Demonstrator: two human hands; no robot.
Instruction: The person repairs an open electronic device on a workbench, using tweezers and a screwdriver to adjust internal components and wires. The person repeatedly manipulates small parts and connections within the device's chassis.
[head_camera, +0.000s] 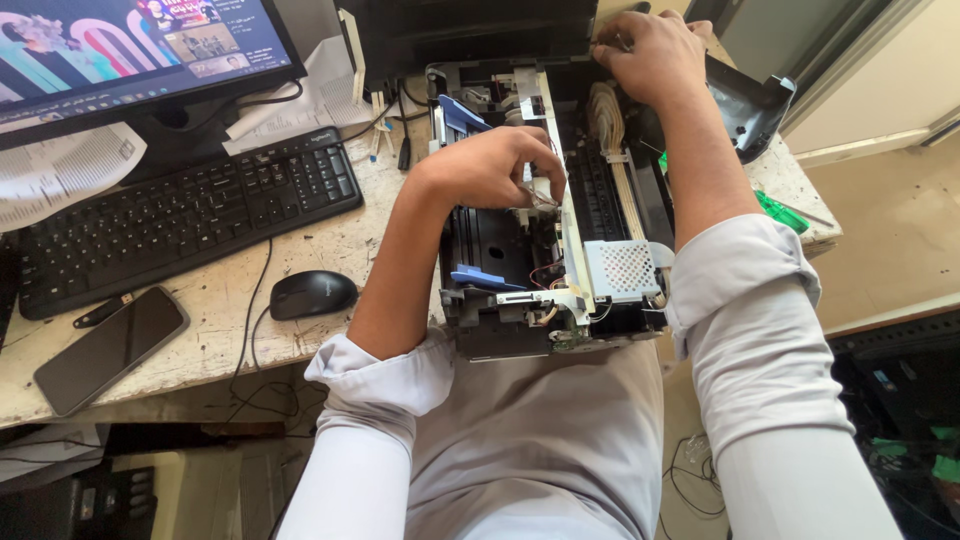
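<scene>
Printer chassis (560, 270), cover off, lies at the desk's front edge w/ its near end over the person's lap; internals exposed: black frame, pale metal rail running front to back, perforated grey metal shield (622, 268) at near right, blue plastic tabs on the left side, bundle of ribbon-like tubing (604, 115) toward the far right. Left hand (495, 165), sleeve rolled to the elbow, is curled over the chassis centre, fingers bent down & pinching a small part beside the rail; the part itself is too hidden to identify. Right hand (650, 50) reaches to the far end of the chassis, knuckles up, fingers folded & pressed onto the top of the frame near the tubing; whether it grips anything cannot be told. Black detached cover panel (755, 105) sits at far right, just beside the right forearm; green tool handle (782, 212) lies near the desk's right edge. Left of the chassis on the worn white desk (200, 330): black mouse (312, 294), black keyboard (185, 215), dark phone (110, 350) face up near the front edge, monitor (130, 50) lit at far left, loose papers beside it.
</scene>
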